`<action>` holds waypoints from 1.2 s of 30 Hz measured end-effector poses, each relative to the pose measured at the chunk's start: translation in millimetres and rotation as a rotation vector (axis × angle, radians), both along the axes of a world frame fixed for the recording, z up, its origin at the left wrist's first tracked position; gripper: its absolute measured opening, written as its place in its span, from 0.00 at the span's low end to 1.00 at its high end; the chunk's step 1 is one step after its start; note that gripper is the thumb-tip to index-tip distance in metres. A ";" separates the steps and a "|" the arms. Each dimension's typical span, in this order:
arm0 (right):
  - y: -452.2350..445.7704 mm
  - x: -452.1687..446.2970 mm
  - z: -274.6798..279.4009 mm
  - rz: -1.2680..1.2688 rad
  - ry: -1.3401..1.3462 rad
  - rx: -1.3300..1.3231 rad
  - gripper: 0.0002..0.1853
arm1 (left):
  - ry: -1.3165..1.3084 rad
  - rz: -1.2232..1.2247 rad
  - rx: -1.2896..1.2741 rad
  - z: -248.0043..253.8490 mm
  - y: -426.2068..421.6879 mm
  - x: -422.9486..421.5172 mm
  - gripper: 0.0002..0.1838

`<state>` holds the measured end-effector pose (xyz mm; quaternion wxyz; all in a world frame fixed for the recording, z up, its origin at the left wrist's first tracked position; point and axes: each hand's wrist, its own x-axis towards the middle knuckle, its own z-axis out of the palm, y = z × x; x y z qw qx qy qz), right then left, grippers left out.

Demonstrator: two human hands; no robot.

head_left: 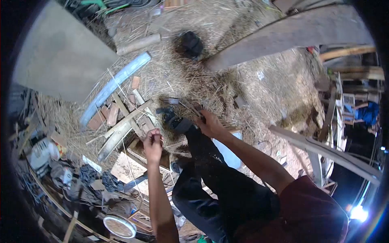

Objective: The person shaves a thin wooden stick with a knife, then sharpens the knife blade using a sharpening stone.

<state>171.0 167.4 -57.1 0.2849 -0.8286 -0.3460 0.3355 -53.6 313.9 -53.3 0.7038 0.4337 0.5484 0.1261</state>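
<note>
My right hand (209,124) is wrapped round the handle of a hammer (187,107). Its grey metal head points left, over the straw just beyond my shoe (177,121). Closer to me and further left, my left hand (152,146) is closed with its fingers curled in. Whatever it may pinch is too small to make out. Just beyond that hand, a crossed pile of wooden slats (129,118) lies on the ground, with brick pieces (113,114) among them.
A long pale-blue curved piece (115,88) lies beyond the slats, near a large grey board (65,56). A thick wooden beam (291,34) crosses the upper right. Another beam (324,152) slants at right. Clutter and a white-rimmed round object (120,227) fill the lower left.
</note>
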 end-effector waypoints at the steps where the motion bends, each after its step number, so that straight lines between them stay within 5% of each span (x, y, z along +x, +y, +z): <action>1: -11.3 -2.7 22.2 -0.094 0.052 -0.026 0.16 | -0.051 -0.034 0.020 8.9 -4.6 2.9 0.09; 8: -57.4 -40.0 98.1 -0.647 0.515 0.065 0.19 | -0.104 -0.072 -0.095 50.1 -53.2 6.4 0.07; 11: -71.8 -70.9 111.7 -0.766 0.590 0.086 0.22 | -0.001 -0.279 -0.142 61.9 -72.7 -3.8 0.11; 15: -91.3 -94.0 136.5 -0.800 0.703 -0.053 0.22 | 0.061 -0.383 -0.100 77.6 -104.0 -10.3 0.15; 24: -121.2 -113.1 109.3 -0.983 0.874 0.126 0.23 | 0.013 -0.871 -0.015 78.6 -133.7 10.1 0.22; 31: -102.6 -93.6 20.1 -0.859 0.888 0.042 0.21 | -0.001 -0.776 0.006 21.9 -118.9 41.6 0.13; 33: -95.5 -83.8 -41.9 -0.771 0.690 0.020 0.21 | 0.101 -0.804 0.062 1.8 -102.3 52.5 0.12; 36: -85.2 -49.7 -109.4 -0.616 0.399 -0.051 0.21 | 0.015 -0.449 -0.226 -70.9 -87.2 65.4 0.09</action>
